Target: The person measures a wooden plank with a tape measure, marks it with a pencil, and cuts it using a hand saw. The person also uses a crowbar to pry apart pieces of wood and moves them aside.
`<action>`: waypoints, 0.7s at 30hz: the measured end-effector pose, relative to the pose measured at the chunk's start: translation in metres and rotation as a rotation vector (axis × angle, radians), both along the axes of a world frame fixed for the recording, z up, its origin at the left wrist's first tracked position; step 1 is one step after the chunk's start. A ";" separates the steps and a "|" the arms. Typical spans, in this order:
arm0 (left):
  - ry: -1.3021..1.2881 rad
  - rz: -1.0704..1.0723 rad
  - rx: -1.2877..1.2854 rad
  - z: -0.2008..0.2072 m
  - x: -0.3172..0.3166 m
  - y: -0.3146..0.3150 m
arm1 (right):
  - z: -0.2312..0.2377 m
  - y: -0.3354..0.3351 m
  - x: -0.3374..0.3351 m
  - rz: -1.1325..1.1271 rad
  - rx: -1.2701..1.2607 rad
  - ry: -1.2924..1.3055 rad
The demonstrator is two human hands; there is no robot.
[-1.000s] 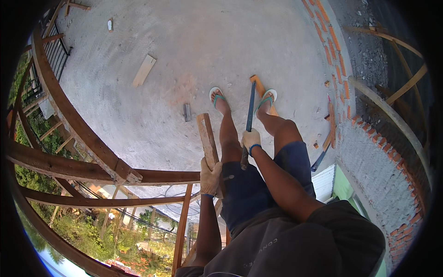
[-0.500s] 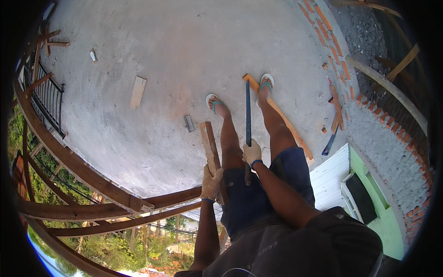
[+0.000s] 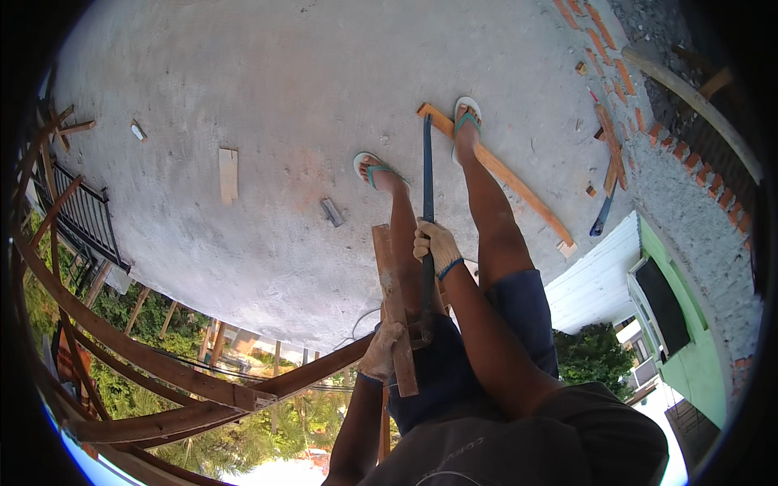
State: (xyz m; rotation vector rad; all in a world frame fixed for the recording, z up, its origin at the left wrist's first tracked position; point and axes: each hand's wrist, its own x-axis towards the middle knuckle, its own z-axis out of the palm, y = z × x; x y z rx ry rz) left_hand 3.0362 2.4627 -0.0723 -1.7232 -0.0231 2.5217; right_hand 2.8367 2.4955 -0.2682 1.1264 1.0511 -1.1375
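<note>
My left hand, in a pale work glove, is closed round the lower part of a short rough wooden board, held upright before my left leg. My right hand, gloved too, grips a long dark metal bar around its middle. The bar's far end meets, or overlaps in view, a long orange-brown wooden plank on the floor. Its near end is close to the board; whether they touch I cannot tell. My right foot, in a flip-flop, rests on or against the plank near its far end.
A grey metal piece and a pale board lie on the concrete floor. Brickwork and wood scraps border the right. Curved-looking timber beams and a black railing stand at the left edge.
The board in my left hand has shifted right, closer to the metal bar. My right hand and the bar have moved up and slightly left. The view has also shifted a little.
</note>
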 end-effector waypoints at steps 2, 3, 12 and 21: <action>0.076 0.070 -0.048 0.008 -0.017 -0.005 | -0.043 -0.006 -0.018 -0.175 -0.164 -0.125; 0.114 0.107 -0.070 0.012 -0.025 -0.008 | -0.062 -0.014 -0.028 -0.258 -0.116 -0.169; 0.038 0.368 -0.052 -0.005 -0.034 -0.004 | -0.137 -0.127 -0.197 -0.292 -0.114 -0.260; -0.015 0.391 0.095 -0.011 -0.048 0.001 | -0.043 -0.031 -0.078 0.292 0.017 -0.129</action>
